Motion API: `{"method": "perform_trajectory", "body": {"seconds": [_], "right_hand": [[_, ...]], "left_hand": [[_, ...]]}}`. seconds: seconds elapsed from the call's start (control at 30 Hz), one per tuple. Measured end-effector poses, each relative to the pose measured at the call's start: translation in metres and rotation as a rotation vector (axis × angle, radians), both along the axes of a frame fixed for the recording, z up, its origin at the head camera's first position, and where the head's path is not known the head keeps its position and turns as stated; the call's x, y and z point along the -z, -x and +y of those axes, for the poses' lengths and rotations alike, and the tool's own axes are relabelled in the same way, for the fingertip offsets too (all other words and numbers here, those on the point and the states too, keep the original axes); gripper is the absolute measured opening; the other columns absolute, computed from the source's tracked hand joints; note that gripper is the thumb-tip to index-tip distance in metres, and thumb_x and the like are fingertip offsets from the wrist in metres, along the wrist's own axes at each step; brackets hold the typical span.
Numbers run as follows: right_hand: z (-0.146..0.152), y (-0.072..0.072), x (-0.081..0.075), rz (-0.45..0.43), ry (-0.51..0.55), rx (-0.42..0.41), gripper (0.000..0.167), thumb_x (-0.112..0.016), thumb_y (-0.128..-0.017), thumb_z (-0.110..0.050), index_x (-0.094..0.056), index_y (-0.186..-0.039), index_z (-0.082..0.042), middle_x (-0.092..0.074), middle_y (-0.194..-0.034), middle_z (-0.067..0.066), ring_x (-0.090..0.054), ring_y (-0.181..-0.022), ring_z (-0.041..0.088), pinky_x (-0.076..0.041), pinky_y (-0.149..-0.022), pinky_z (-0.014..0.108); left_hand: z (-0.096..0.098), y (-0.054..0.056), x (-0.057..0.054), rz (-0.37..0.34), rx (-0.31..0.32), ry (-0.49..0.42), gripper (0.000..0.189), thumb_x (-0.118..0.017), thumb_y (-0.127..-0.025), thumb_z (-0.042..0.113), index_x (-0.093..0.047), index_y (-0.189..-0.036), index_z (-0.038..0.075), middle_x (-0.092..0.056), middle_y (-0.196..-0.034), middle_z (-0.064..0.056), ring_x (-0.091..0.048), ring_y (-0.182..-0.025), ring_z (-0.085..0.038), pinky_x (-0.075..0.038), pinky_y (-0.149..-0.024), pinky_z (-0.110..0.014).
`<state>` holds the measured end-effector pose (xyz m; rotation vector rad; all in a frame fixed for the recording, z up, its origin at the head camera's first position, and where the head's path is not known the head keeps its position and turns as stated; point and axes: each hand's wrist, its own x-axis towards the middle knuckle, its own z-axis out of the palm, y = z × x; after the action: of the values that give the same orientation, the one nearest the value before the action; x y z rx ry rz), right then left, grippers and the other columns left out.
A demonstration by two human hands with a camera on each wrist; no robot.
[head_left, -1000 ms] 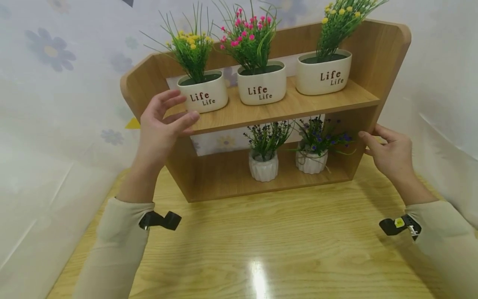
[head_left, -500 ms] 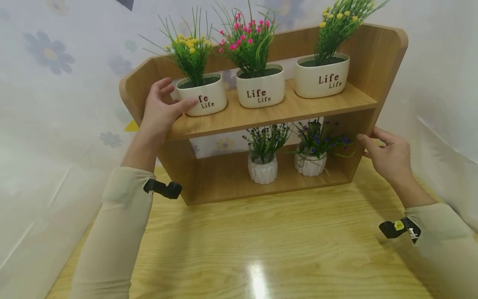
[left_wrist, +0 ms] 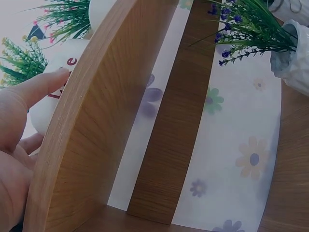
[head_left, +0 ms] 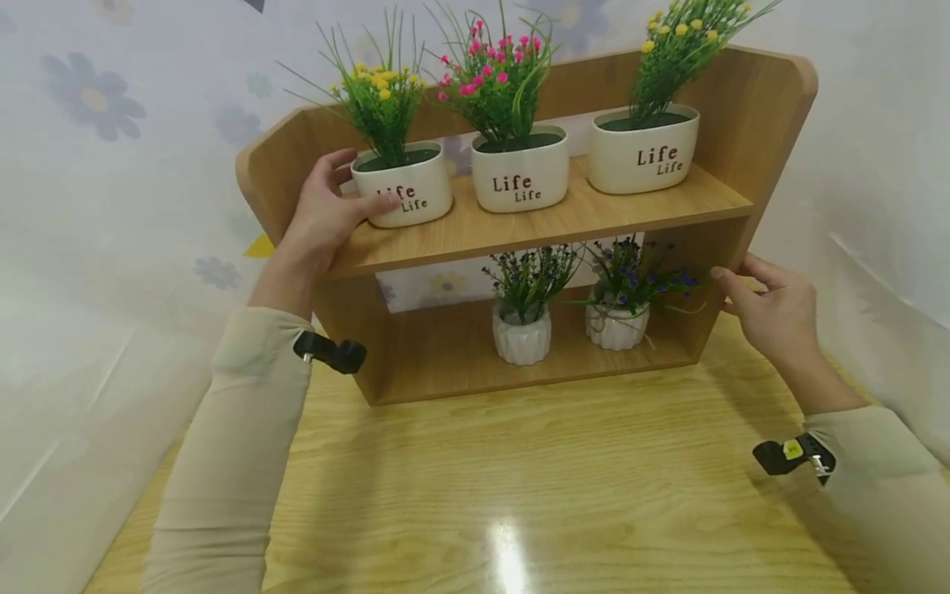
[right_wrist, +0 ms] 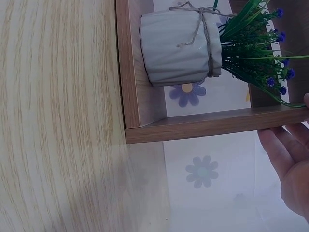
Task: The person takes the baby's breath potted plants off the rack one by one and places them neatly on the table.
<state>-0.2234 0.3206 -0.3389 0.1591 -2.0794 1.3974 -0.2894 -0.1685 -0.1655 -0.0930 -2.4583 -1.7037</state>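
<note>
A white oval flowerpot lettered "Life", with artificial yellow flowers, stands at the left end of the wooden shelf's upper board. My left hand grips this flowerpot by its left end, the thumb across the front and the fingers partly hidden behind. In the left wrist view the thumb lies on the pot's lettering. On the other side, my right hand holds the shelf's right side panel, with its thumb at the inner front edge and its fingers outside.
Beside the held pot stand a pink-flowered pot and another yellow-flowered pot. Two small white pots, one plain and one tied with twine, occupy the lower board. The shelf rests on a wood-grain table.
My left hand has moved from beside the yellow-flowered pot to around its left end, and the forearm has come forward. The right hand stays on the side panel.
</note>
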Motion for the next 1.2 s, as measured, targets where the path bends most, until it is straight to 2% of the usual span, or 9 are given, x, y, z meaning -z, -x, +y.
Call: {"method": "perform_trajectory", "body": {"seconds": [0.3, 0.63, 0.93, 1.2], "right_hand": [[0.002, 0.000, -0.001, -0.007, 0.009, -0.003, 0.035, -0.068, -0.095, -0.005, -0.064, -0.126, 0.011, -0.066, -0.094, -0.020, -0.067, -0.072, -0.006, -0.054, -0.061, 0.015], [-0.001, -0.001, -0.001, 0.022, -0.010, 0.002, 0.033, -0.069, -0.095, -0.004, -0.065, -0.124, 0.011, -0.066, -0.094, -0.020, -0.067, -0.072, -0.006, -0.054, -0.060, 0.015], [-0.002, -0.001, 0.000, 0.026, -0.009, 0.001, 0.033, -0.068, -0.095, -0.003, -0.065, -0.124, 0.012, -0.066, -0.094, -0.019, -0.067, -0.073, -0.007, -0.054, -0.060, 0.016], [-0.001, 0.000, 0.000, 0.022, 0.017, -0.011, 0.034, -0.068, -0.094, -0.002, -0.064, -0.125, 0.012, -0.066, -0.094, -0.019, -0.067, -0.073, -0.006, -0.054, -0.060, 0.015]], "left_hand": [[0.003, 0.005, -0.002, 0.009, 0.026, 0.033, 0.097, -0.086, -0.082, 0.026, -0.027, -0.159, 0.024, -0.033, -0.160, -0.001, -0.034, -0.142, -0.014, -0.024, -0.118, -0.027], [0.002, 0.004, -0.001, 0.043, 0.011, 0.027, 0.095, -0.088, -0.080, 0.024, -0.032, -0.157, 0.021, -0.039, -0.155, -0.002, -0.038, -0.136, -0.015, -0.028, -0.115, -0.025], [0.008, -0.002, -0.003, 0.082, -0.005, 0.016, 0.094, -0.090, -0.076, 0.025, -0.037, -0.154, 0.023, -0.040, -0.155, 0.003, -0.039, -0.135, -0.011, -0.026, -0.116, -0.025], [0.013, -0.012, -0.007, 0.080, 0.010, -0.046, 0.094, -0.092, -0.075, 0.021, -0.040, -0.153, 0.025, -0.042, -0.154, 0.004, -0.042, -0.132, -0.013, -0.037, -0.112, -0.031]]}}
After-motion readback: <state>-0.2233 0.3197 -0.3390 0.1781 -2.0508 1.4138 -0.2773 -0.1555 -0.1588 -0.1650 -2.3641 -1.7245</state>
